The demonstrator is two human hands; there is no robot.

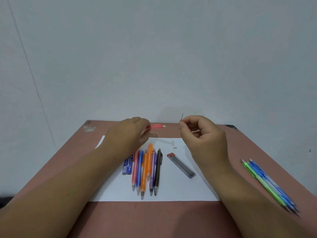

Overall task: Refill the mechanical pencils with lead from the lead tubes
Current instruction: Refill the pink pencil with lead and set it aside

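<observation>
Left hand [132,133] held a pink pencil [157,126] above the tabletop's [240,152] far edge, white eraser end toward the right. Right hand [200,133] pinched a thin lead [181,117] upright, just right of the pencil, not touching it. White paper [171,191] lay mid-table. On it, a row of pencils [147,170] side by side, tips toward the near edge: pink, blue, two orange, purple, black. Blue lead box [127,166] touched the row's left side, partly under the left forearm. Clear lead tube [181,165] with red cap lay slanted to the right of the row. Small white bits [173,145] near the paper's far edge. Green and blue pencils [269,184] lay together near the right edge, off the paper.
</observation>
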